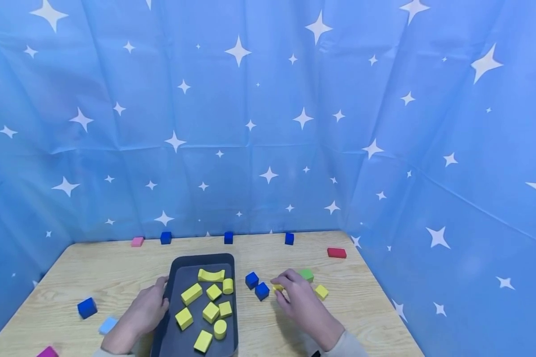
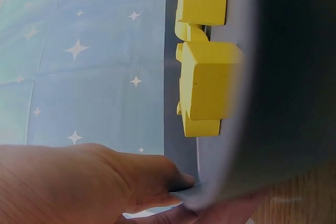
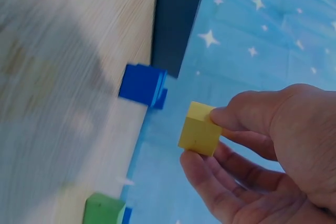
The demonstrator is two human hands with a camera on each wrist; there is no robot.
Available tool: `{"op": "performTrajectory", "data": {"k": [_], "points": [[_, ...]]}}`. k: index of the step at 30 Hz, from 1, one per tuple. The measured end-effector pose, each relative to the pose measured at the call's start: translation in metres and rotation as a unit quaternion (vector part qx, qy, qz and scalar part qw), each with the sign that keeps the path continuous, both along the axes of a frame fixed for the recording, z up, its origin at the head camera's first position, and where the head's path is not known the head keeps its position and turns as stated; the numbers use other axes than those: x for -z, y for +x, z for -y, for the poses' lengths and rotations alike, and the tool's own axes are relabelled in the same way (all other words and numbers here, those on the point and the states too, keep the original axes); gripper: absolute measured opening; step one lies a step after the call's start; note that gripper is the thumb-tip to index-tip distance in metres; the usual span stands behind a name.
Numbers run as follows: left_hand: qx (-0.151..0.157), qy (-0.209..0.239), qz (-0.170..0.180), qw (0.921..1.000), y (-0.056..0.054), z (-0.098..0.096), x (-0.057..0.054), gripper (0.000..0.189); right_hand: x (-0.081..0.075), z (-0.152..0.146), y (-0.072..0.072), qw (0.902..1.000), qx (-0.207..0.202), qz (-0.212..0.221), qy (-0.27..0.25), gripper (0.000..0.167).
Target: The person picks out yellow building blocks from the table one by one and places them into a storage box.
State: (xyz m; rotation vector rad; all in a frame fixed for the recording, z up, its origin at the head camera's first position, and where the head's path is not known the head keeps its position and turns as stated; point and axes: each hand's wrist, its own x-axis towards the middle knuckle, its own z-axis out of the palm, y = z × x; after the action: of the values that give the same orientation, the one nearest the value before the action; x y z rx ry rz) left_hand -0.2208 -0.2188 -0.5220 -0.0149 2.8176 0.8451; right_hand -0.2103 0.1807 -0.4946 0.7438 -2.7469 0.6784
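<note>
A dark grey tray [image 1: 174, 297] holds several yellow blocks, among them an arched block [image 1: 211, 275], cylinders such as the round block [image 1: 220, 329], and cubes. My left hand [image 1: 145, 310] grips the tray's left rim, thumb over the edge in the left wrist view. To the right of the tray, my right hand [image 1: 304, 302] pinches a yellow block [image 3: 200, 128] between thumb and fingers. In the right wrist view this block is held off the table. Two blue cubes [image 1: 262, 291] stand between the tray and my right hand.
A green block [image 1: 306, 274] and another yellow block [image 1: 321, 292] lie beside my right hand. Blue cubes, a pink block [image 1: 137, 241] and a red block [image 1: 337, 253] sit toward the back. At left are a blue cube [image 1: 87, 308], a light-blue block [image 1: 108, 325] and a magenta block [image 1: 47, 352].
</note>
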Motion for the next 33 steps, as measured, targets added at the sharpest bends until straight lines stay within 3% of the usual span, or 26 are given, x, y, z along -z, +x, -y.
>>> {"op": "performTrajectory", "data": {"k": [18, 29, 33], "points": [[0.003, 0.001, -0.004, 1.0000, 0.000, 0.001, 0.001, 0.062, -0.008, 0.054, 0.003, 0.9957, -0.087, -0.004, 0.033, 0.028], [0.007, 0.005, -0.006, 0.9999, -0.002, 0.001, -0.001, 0.062, -0.008, 0.083, 0.010, 0.9875, -0.127, 0.025, 0.090, 0.030], [0.007, 0.001, -0.010, 0.9999, -0.002, 0.002, -0.001, 0.062, -0.006, 0.090, 0.011, 0.9820, -0.160, 0.010, 0.100, 0.027]]}}
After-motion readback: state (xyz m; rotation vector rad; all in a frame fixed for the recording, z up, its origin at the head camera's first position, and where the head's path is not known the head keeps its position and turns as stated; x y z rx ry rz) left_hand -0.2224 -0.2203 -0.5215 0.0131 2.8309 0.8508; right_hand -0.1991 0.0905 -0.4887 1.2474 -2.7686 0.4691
